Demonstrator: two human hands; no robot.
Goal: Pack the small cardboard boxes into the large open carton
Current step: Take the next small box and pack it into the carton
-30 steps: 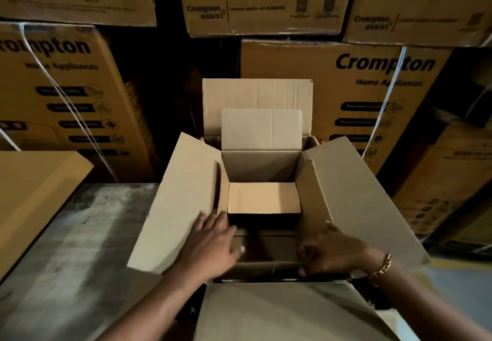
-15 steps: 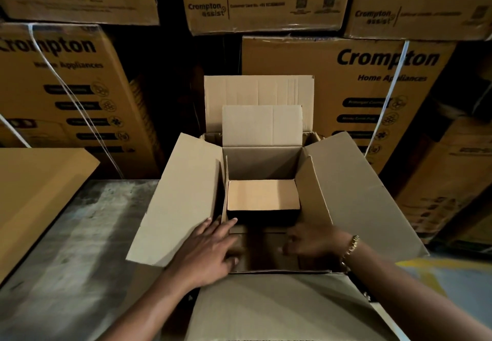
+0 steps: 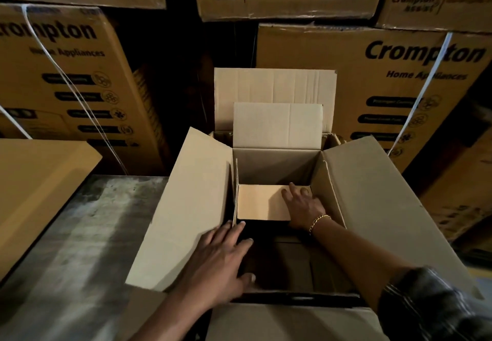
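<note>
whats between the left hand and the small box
In the head view, only a dark, shadowed strip inside the carton lies between the left hand and the small box.

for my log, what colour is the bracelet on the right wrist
Gold bracelet, clearest in the head view.

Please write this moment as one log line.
right hand: fingers straight, on small box in carton | left hand: open, on left flap

the large carton (image 3: 194,207) gapes upward; a small box (image 3: 262,202) fills its far end, the dark near half free, printed cartons (image 3: 372,82) walling behind
</note>
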